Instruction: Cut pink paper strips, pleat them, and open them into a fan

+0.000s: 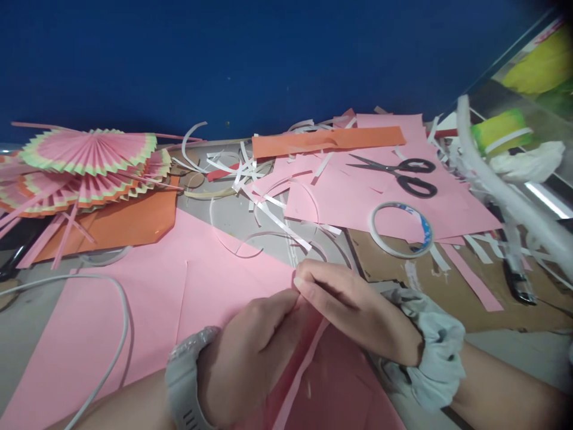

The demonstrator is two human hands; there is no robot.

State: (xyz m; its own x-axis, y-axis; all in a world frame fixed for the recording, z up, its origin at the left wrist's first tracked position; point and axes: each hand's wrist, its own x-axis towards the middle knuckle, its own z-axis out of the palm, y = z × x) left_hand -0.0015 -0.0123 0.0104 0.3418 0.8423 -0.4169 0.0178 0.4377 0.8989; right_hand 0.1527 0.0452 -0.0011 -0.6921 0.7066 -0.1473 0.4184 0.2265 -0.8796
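Left hand (250, 352): fingers curled shut, pinching the near edge of the pink sheet (147, 304); a grey watch (185, 382) sits on the wrist.
Right hand (353, 310): fingers closed on the same edge, touching the left fingertips; a grey scrunchie (436, 352) is round the wrist.
Pinch point: both sets of fingertips meet at one spot on the sheet's edge, neither hand nearer than the other.
Sheet: flat on the counter (27, 322), spreading left and away from the fingers.
Fold: a narrow pink strip (304, 370) runs from the fingers back toward the person, long axis roughly near to far, slightly tilted.
Tape roll (401, 229): beyond the right fingers, near, lying flat.
Scissors (398, 172): farther beyond the tape, well apart from both hands, blades pointing left.
Paper fans (89, 164): far left of the fingers, stacked.
White cable (111, 322): left of the left hand, across the sheet.
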